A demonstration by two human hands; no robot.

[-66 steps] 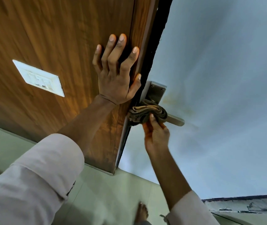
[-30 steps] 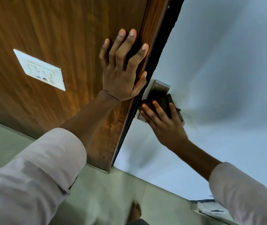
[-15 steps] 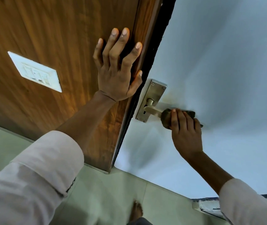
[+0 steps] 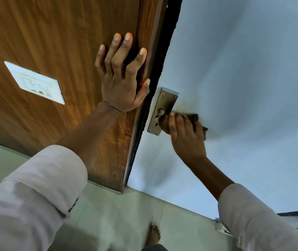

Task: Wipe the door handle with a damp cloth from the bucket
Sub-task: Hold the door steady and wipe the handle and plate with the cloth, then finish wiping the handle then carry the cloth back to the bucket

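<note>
A metal door handle with a steel backplate (image 4: 164,105) is fixed to a pale blue door (image 4: 244,78). My right hand (image 4: 186,134) is wrapped around the lever with a dark brown cloth (image 4: 193,117) between palm and metal, close to the backplate; most of the lever is hidden. My left hand (image 4: 123,77) lies flat with fingers spread on the brown wooden panel (image 4: 54,42), beside the door's edge. No bucket is in view.
A white switch plate (image 4: 36,83) sits on the wooden panel at left. Pale green floor tiles (image 4: 117,214) lie below, with my bare foot (image 4: 153,234) on them. A dark gap runs between the panel and the door.
My right hand with the cloth slid out along the lever to its end, then back toward the backplate. My left hand has stayed pressed on the panel.
</note>
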